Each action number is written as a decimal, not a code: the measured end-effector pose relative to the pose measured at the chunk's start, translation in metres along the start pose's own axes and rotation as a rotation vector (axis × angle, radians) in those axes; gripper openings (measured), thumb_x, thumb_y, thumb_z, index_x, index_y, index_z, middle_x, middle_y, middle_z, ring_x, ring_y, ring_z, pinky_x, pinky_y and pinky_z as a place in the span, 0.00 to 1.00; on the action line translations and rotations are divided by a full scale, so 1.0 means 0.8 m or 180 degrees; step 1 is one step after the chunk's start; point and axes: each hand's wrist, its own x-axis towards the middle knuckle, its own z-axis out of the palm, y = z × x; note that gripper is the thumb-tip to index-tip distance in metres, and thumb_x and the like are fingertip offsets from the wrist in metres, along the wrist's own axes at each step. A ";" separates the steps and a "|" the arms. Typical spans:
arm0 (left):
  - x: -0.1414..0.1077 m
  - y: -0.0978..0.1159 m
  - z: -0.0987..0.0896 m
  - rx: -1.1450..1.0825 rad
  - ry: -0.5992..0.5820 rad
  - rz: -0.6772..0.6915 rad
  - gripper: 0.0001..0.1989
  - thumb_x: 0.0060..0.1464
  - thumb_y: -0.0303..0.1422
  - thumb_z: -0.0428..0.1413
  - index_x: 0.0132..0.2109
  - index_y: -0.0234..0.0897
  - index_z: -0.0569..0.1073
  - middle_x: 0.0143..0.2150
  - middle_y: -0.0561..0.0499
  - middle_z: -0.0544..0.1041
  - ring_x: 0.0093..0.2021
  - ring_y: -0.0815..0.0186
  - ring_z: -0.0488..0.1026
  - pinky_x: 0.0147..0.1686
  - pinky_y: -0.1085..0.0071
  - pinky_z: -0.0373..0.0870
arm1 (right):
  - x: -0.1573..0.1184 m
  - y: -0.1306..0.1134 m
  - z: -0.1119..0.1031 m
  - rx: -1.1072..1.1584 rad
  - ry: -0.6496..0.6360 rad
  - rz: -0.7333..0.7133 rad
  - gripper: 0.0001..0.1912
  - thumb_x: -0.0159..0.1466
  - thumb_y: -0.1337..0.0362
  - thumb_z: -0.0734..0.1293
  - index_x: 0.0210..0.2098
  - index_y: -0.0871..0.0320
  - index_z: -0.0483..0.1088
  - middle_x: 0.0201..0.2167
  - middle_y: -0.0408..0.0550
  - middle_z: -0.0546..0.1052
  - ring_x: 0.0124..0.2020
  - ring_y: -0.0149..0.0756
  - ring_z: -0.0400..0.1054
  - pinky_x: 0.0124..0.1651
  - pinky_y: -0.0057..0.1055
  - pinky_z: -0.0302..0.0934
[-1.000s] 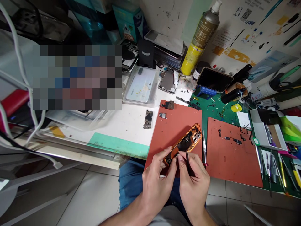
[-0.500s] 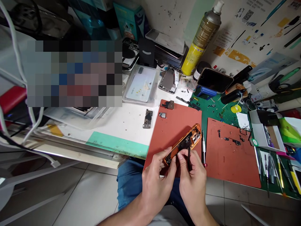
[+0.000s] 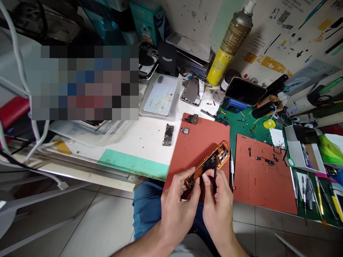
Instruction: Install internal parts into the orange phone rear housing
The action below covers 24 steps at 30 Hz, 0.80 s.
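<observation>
My left hand (image 3: 180,196) is closed on the lower end of an orange phone frame (image 3: 210,162), which is tilted above a reddish-brown mat (image 3: 203,132). Black parts and a silver section show inside the frame. My right hand (image 3: 219,200) is pinched at the frame's near edge. A slim black strip or tool (image 3: 214,175) rises from between its fingers; its exact kind and its lower end are hidden. On the mat behind the frame lie a camera module (image 3: 193,119) and a small silver part (image 3: 184,130). A logic board (image 3: 168,135) rests left of the mat.
A second mat (image 3: 265,182) to the right carries small black parts. Between the mats lies a silver screwdriver (image 3: 232,166). Tweezers and pen-like tools (image 3: 308,191) line the right edge. Behind stand a phone (image 3: 245,91) on a blue stand and a tall spray can (image 3: 229,44).
My right hand has shifted very slightly left against the frame. The frame and my left hand stay almost where they were.
</observation>
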 end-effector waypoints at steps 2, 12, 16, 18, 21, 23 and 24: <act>0.000 0.000 0.001 -0.0010 0.0011 -0.0040 0.11 0.67 0.31 0.62 0.55 0.42 0.77 0.35 0.56 0.84 0.22 0.72 0.77 0.24 0.78 0.76 | 0.000 0.000 0.001 -0.0025 0.0013 -0.0009 0.11 0.81 0.59 0.60 0.43 0.52 0.71 0.38 0.44 0.75 0.37 0.35 0.73 0.40 0.30 0.66; 0.000 -0.002 -0.002 -0.0146 -0.0103 -0.0322 0.11 0.67 0.33 0.61 0.55 0.41 0.77 0.34 0.56 0.83 0.23 0.71 0.77 0.25 0.76 0.77 | 0.001 -0.001 0.006 -0.0225 0.0199 -0.0173 0.09 0.81 0.61 0.60 0.45 0.52 0.70 0.38 0.45 0.76 0.35 0.35 0.75 0.35 0.30 0.65; -0.001 -0.003 -0.002 -0.0205 -0.0152 -0.0386 0.12 0.67 0.33 0.61 0.55 0.41 0.77 0.32 0.57 0.82 0.23 0.71 0.77 0.24 0.76 0.76 | 0.002 -0.001 0.006 -0.0247 0.0179 -0.0240 0.08 0.80 0.62 0.60 0.46 0.52 0.70 0.39 0.46 0.77 0.36 0.36 0.76 0.34 0.30 0.66; -0.001 -0.003 -0.001 -0.0239 -0.0156 -0.0411 0.12 0.66 0.33 0.62 0.56 0.41 0.77 0.31 0.57 0.80 0.23 0.71 0.76 0.24 0.76 0.76 | 0.003 -0.002 0.005 -0.0256 0.0165 -0.0269 0.08 0.80 0.62 0.60 0.46 0.52 0.70 0.38 0.45 0.77 0.36 0.36 0.76 0.35 0.29 0.66; -0.001 -0.002 0.001 -0.0240 -0.0118 -0.0419 0.12 0.66 0.34 0.63 0.55 0.41 0.77 0.28 0.59 0.78 0.21 0.71 0.74 0.23 0.76 0.74 | 0.003 -0.002 0.005 -0.0280 0.0177 -0.0304 0.08 0.80 0.63 0.60 0.45 0.53 0.70 0.38 0.45 0.76 0.35 0.35 0.76 0.35 0.28 0.66; 0.000 -0.001 0.001 -0.0202 -0.0089 -0.0428 0.12 0.65 0.34 0.63 0.54 0.41 0.77 0.27 0.60 0.77 0.20 0.71 0.73 0.21 0.76 0.72 | 0.004 -0.002 0.006 -0.0298 0.0192 -0.0313 0.08 0.80 0.63 0.61 0.45 0.53 0.70 0.37 0.45 0.76 0.35 0.34 0.76 0.35 0.28 0.66; 0.000 -0.001 0.001 -0.0175 -0.0072 -0.0440 0.12 0.65 0.34 0.63 0.54 0.41 0.78 0.26 0.60 0.76 0.20 0.71 0.73 0.20 0.77 0.71 | 0.004 -0.002 0.006 -0.0302 0.0199 -0.0312 0.08 0.80 0.63 0.61 0.45 0.53 0.70 0.37 0.45 0.76 0.34 0.34 0.75 0.34 0.28 0.66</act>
